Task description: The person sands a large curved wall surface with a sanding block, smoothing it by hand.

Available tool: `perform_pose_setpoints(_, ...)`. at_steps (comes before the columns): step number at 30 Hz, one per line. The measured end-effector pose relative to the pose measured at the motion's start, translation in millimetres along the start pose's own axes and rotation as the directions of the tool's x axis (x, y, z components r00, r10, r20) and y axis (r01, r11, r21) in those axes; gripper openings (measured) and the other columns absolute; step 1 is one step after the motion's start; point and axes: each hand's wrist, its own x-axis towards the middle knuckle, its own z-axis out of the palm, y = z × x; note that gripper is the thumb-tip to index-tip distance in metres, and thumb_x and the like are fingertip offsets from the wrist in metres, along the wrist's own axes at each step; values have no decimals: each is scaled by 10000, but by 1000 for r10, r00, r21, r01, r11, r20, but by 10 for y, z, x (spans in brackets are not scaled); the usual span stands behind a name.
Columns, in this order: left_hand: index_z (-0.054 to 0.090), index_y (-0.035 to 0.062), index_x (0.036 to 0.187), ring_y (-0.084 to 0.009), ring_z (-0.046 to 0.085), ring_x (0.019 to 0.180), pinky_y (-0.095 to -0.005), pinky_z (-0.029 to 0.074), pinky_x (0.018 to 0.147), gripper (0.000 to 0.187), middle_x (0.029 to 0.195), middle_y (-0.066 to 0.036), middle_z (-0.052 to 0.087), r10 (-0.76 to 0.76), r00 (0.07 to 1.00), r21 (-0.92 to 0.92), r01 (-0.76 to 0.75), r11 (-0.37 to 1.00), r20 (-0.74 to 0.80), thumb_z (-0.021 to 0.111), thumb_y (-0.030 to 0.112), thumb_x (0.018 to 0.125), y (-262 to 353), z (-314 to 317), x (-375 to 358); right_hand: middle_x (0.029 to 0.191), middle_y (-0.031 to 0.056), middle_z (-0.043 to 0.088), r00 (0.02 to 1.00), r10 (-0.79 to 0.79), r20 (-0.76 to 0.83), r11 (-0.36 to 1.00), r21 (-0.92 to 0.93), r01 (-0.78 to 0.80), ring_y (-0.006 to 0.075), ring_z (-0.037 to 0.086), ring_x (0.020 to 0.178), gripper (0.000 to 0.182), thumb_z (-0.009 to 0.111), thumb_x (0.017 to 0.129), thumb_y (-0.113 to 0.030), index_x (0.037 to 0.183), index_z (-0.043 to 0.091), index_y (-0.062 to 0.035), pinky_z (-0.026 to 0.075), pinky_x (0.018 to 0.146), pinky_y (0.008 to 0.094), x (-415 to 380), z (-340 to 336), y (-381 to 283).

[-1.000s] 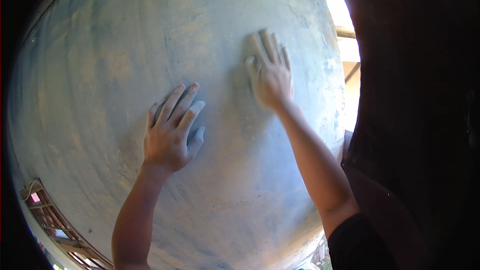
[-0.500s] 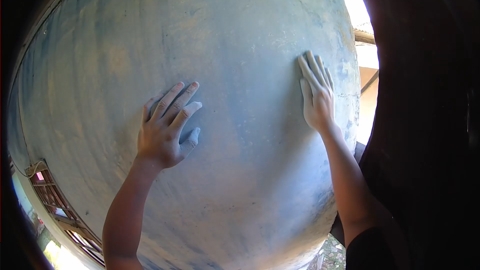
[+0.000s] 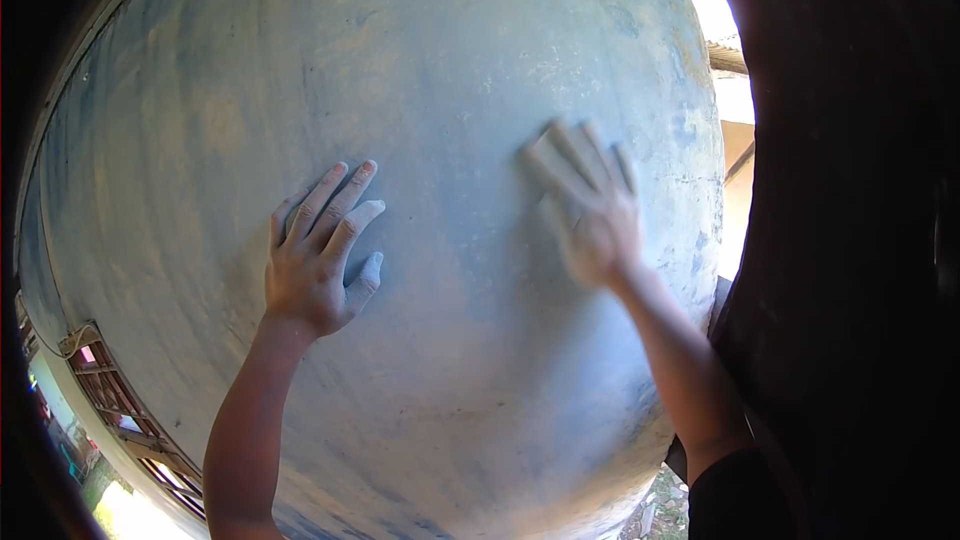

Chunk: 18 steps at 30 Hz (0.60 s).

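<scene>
A large blue-grey wall [image 3: 450,360], streaked and blotched with beige, fills most of the head view. Against its left-centre part rests my left hand [image 3: 318,250], fingers spread and holding nothing, with pale grey residue on the fingertips and thumb. My right hand [image 3: 590,205] lies on the wall's right part, fingers apart and empty, coated in the same pale grey and blurred by motion. Both palms face the wall and are hidden.
At the lower left is a brown-framed grille window [image 3: 120,405] with a thin cable by its top. A corrugated roof edge [image 3: 727,57] shows beyond the wall's right side. Stony ground [image 3: 660,510] lies at the lower right. Dark shade covers the far right.
My right hand has moved left and slightly down across the wall, its fingers now tilted to the left. My left hand has shifted slightly left in view.
</scene>
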Motion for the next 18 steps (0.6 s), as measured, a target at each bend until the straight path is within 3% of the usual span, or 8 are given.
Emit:
perform_pose_setpoints(2, 576, 222, 1339, -265, 406, 1538, -502, 320, 1204, 476, 1653, -20, 482, -17, 1000, -3, 17, 1000, -11, 679, 217, 874, 5, 19, -13, 1791, -16, 125, 955, 254, -155, 964, 125, -236, 235, 105, 1648, 579, 298, 1141, -483, 1698, 200, -358, 65, 1339, 514, 363, 191, 413)
perform_pose_setpoints(5, 584, 220, 1327, -260, 412, 1533, -495, 329, 1197, 477, 1651, -12, 485, -16, 1000, -24, 15, 1000, -26, 691, 215, 862, 6, 15, -9, 1790, -3, 116, 891, 400, -216, 910, 205, -359, 247, 71, 1650, 570, 269, 1150, -452, 1701, 202, -322, 31, 1337, 515, 644, 186, 245)
perform_pose_setpoints(7, 559, 175, 1340, -313, 440, 1511, -505, 330, 1188, 491, 1625, -74, 512, 4, 1000, -64, -5, 998, -18, 675, 166, 862, -3, -21, 5, 1789, 12, 65, 973, 190, -127, 976, 131, -174, 276, 41, 1649, 599, 293, 1148, -452, 1710, 156, -300, 13, 1336, 513, 536, 25, -242)
perform_pose_setpoints(9, 564, 164, 1333, -319, 449, 1504, -503, 334, 1183, 486, 1615, -82, 523, -11, 999, -97, 7, 995, -42, 678, 157, 860, -17, -18, -3, 1793, 17, 79, 993, -113, -35, 967, 225, 118, 283, 51, 1650, 673, 415, 1113, -486, 1710, 167, -301, 55, 1340, 520, 275, -148, -758)
perform_pose_setpoints(11, 569, 152, 1326, -325, 459, 1498, -501, 338, 1177, 482, 1604, -90, 534, -22, 998, -132, 15, 991, -55, 681, 147, 857, -74, -43, -71, 1791, -4, 143, 940, -338, 42, 900, 305, 310, 249, 109, 1649, 745, 531, 1056, -533, 1701, 223, -319, 105, 1340, 536, -74, -194, -1083)
perform_pose_setpoints(14, 568, 145, 1335, -335, 465, 1493, -501, 343, 1174, 480, 1598, -103, 539, -72, 991, -162, 53, 985, -111, 673, 135, 867, -201, -60, -161, 1786, -48, 157, 842, -539, 20, 750, 466, 469, 234, 145, 1643, 725, 554, 1054, -493, 1691, 223, -389, 130, 1338, 544, -520, 29, -1153)
perform_pose_setpoints(17, 590, 170, 1342, -287, 424, 1528, -489, 338, 1200, 484, 1636, -52, 501, -150, 985, -58, 145, 988, -91, 693, 194, 871, -290, -123, -393, 1775, -76, 196, 893, -446, 66, 844, 363, 395, 232, 189, 1634, 642, 515, 1077, -469, 1666, 260, -449, 151, 1337, 544, -290, 13, -833)
perform_pose_setpoints(18, 572, 159, 1375, -312, 419, 1530, -501, 332, 1203, 506, 1637, -77, 498, -142, 988, -33, 140, 990, -69, 678, 180, 881, -272, -145, -451, 1759, -62, 253, 951, -308, 9, 936, 185, 301, 249, 215, 1627, 543, 443, 1107, -479, 1638, 331, -460, 144, 1337, 540, -127, 89, -681)
